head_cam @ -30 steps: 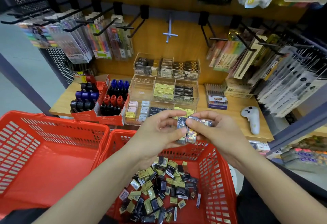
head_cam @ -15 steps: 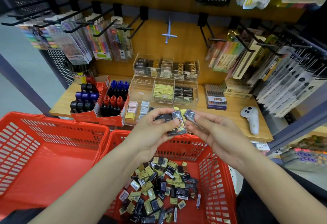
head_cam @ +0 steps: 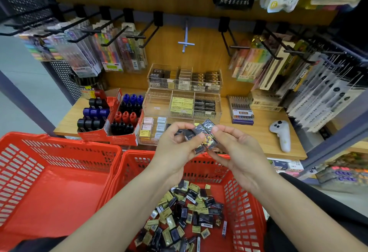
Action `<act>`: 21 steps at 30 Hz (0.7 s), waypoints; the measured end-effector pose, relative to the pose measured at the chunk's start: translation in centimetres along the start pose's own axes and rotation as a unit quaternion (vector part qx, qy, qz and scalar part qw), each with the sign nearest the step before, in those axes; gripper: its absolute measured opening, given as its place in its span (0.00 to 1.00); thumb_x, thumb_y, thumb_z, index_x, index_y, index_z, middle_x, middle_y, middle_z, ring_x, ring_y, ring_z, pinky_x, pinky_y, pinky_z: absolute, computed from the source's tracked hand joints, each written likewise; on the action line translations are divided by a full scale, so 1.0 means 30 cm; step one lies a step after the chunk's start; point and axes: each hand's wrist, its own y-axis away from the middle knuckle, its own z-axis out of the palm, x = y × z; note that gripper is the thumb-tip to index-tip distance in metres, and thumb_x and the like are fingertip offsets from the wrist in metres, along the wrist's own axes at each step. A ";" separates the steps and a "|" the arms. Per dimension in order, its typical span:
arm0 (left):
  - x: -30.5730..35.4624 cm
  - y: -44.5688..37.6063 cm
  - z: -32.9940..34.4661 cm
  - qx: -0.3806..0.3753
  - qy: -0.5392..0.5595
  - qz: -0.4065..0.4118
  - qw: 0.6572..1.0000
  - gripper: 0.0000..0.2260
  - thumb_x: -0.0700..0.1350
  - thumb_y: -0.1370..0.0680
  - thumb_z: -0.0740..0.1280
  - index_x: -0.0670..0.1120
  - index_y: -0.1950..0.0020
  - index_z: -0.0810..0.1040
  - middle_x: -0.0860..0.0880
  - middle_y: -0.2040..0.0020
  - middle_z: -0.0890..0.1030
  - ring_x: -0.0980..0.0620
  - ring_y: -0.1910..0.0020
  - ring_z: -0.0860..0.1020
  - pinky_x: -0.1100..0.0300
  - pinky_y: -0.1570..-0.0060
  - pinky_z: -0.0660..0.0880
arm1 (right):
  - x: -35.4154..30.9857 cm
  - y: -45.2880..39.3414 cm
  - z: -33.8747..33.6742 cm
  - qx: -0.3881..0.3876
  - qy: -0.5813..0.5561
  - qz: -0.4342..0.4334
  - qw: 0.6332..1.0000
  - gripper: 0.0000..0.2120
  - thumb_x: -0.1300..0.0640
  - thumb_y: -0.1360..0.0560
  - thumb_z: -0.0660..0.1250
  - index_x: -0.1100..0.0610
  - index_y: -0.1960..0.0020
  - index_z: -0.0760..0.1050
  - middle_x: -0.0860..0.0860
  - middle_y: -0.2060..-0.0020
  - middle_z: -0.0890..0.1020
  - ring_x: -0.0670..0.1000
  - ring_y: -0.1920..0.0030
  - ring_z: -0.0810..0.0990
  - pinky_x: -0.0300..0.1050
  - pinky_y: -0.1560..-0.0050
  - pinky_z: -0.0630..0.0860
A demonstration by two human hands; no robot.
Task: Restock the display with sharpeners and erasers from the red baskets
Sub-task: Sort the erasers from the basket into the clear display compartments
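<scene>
Both hands meet above the right red basket (head_cam: 245, 202), just in front of the clear tiered display (head_cam: 159, 102). My left hand (head_cam: 175, 148) grips a few dark wrapped erasers (head_cam: 201, 134) between thumb and fingers. My right hand (head_cam: 237, 152) pinches the rightmost dark eraser of that bunch. A heap of black and yellow-green wrapped erasers (head_cam: 185, 218) lies on the right basket's floor. The left red basket (head_cam: 59, 172) holds nothing visible. The display's tiers hold rows of black, yellow and pastel erasers; one middle-left compartment looks bare.
Red cartons of blue, red and black sharpeners (head_cam: 113, 116) stand left of the display on the wooden shelf (head_cam: 260, 134). A pen box (head_cam: 241, 110) and a white controller (head_cam: 280, 134) lie to the right. Black hooks with hanging pen packs (head_cam: 111, 50) jut out above.
The bunch of erasers has shifted between my hands: they drew slightly apart half a second ago and have now closed together again on the stack, held a little higher toward the display.
</scene>
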 end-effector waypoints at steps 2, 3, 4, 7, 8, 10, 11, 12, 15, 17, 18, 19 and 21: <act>-0.008 -0.001 0.002 -0.002 0.000 0.002 1.000 0.11 0.32 0.26 0.72 0.43 0.49 0.76 0.44 0.58 0.85 0.47 0.59 0.85 0.59 0.62 0.81 | 0.000 -0.003 -0.001 -0.004 0.007 -0.005 1.000 0.11 0.57 0.26 0.72 0.58 0.45 0.78 0.54 0.56 0.87 0.46 0.57 0.85 0.44 0.55 0.83; -0.010 -0.003 0.002 0.000 -0.002 0.004 1.000 0.11 0.32 0.26 0.72 0.43 0.49 0.76 0.45 0.59 0.85 0.48 0.59 0.85 0.59 0.62 0.81 | 0.000 -0.003 0.001 -0.005 0.010 -0.008 1.000 0.12 0.57 0.27 0.72 0.58 0.45 0.78 0.54 0.56 0.87 0.47 0.56 0.85 0.44 0.55 0.83; -0.011 -0.005 0.001 0.005 -0.005 0.007 1.000 0.11 0.32 0.27 0.72 0.43 0.50 0.76 0.45 0.60 0.85 0.48 0.60 0.85 0.59 0.62 0.81 | 0.000 -0.003 0.002 -0.006 0.014 -0.012 1.000 0.12 0.58 0.27 0.73 0.58 0.44 0.78 0.55 0.56 0.87 0.49 0.56 0.86 0.43 0.55 0.83; -0.010 -0.013 -0.001 0.023 -0.023 0.017 0.999 0.11 0.33 0.26 0.72 0.46 0.50 0.77 0.45 0.58 0.84 0.51 0.62 0.84 0.59 0.62 0.81 | 0.008 -0.002 0.001 -0.012 0.032 -0.033 0.999 0.14 0.61 0.28 0.74 0.57 0.43 0.79 0.56 0.57 0.87 0.52 0.56 0.86 0.41 0.57 0.82; -0.010 -0.015 -0.002 0.024 -0.029 0.019 0.999 0.11 0.34 0.26 0.72 0.47 0.49 0.77 0.45 0.58 0.84 0.52 0.62 0.84 0.60 0.62 0.81 | 0.012 -0.003 0.000 -0.011 0.049 -0.045 0.998 0.14 0.61 0.28 0.74 0.56 0.44 0.79 0.56 0.58 0.87 0.52 0.57 0.86 0.39 0.58 0.81; -0.007 -0.019 -0.005 0.015 -0.037 0.019 0.999 0.12 0.35 0.25 0.72 0.48 0.46 0.78 0.46 0.55 0.86 0.51 0.59 0.84 0.60 0.60 0.81 | 0.014 -0.008 -0.004 -0.005 0.089 -0.061 0.994 0.14 0.61 0.28 0.74 0.55 0.43 0.79 0.56 0.59 0.87 0.53 0.56 0.86 0.38 0.58 0.81; -0.005 -0.022 -0.009 0.005 -0.040 0.017 0.999 0.12 0.36 0.24 0.71 0.49 0.44 0.78 0.46 0.53 0.86 0.51 0.57 0.84 0.59 0.57 0.81 | 0.010 -0.012 -0.007 -0.004 0.097 -0.063 0.993 0.14 0.61 0.28 0.74 0.55 0.43 0.79 0.56 0.59 0.87 0.54 0.56 0.86 0.39 0.56 0.82; -0.002 -0.029 -0.013 -0.005 -0.041 0.015 0.999 0.12 0.36 0.23 0.70 0.49 0.43 0.78 0.45 0.52 0.86 0.50 0.54 0.84 0.57 0.55 0.81 | 0.004 -0.020 -0.012 -0.007 0.099 -0.062 0.993 0.14 0.61 0.28 0.74 0.55 0.44 0.79 0.56 0.59 0.87 0.54 0.56 0.86 0.41 0.54 0.82; 0.031 -0.084 -0.034 -0.003 -0.047 0.013 0.999 0.11 0.35 0.20 0.65 0.47 0.42 0.78 0.44 0.50 0.84 0.49 0.53 0.84 0.56 0.52 0.81 | -0.044 -0.058 -0.032 -0.020 0.114 -0.051 0.992 0.12 0.61 0.29 0.74 0.54 0.47 0.79 0.54 0.58 0.87 0.52 0.56 0.86 0.41 0.55 0.82; 0.072 -0.148 -0.047 0.022 -0.094 0.005 0.995 0.10 0.36 0.17 0.60 0.46 0.40 0.77 0.45 0.53 0.81 0.52 0.59 0.79 0.57 0.54 0.77 | -0.091 -0.108 -0.046 -0.028 0.127 -0.046 0.990 0.12 0.63 0.29 0.74 0.57 0.46 0.80 0.53 0.58 0.87 0.50 0.57 0.86 0.38 0.58 0.81; 0.094 -0.181 -0.049 0.021 -0.125 -0.004 0.992 0.09 0.39 0.17 0.59 0.46 0.40 0.77 0.46 0.54 0.80 0.53 0.62 0.76 0.58 0.57 0.75 | -0.115 -0.140 -0.049 -0.032 0.137 -0.046 0.989 0.13 0.64 0.29 0.74 0.60 0.45 0.80 0.54 0.58 0.87 0.49 0.58 0.86 0.37 0.59 0.81; 0.114 -0.212 -0.047 0.005 -0.153 -0.015 0.988 0.09 0.43 0.17 0.61 0.46 0.40 0.78 0.48 0.55 0.79 0.55 0.65 0.74 0.59 0.60 0.74 | -0.139 -0.172 -0.050 -0.036 0.145 -0.046 0.988 0.12 0.65 0.29 0.74 0.61 0.46 0.80 0.54 0.59 0.87 0.49 0.59 0.86 0.38 0.59 0.81; 0.148 -0.271 -0.033 -0.055 -0.211 -0.019 0.976 0.12 0.53 0.20 0.65 0.47 0.44 0.81 0.50 0.57 0.81 0.57 0.69 0.71 0.64 0.69 0.71 | -0.178 -0.243 -0.047 -0.039 0.165 -0.049 0.984 0.11 0.66 0.29 0.74 0.61 0.47 0.79 0.55 0.60 0.87 0.49 0.60 0.86 0.40 0.59 0.82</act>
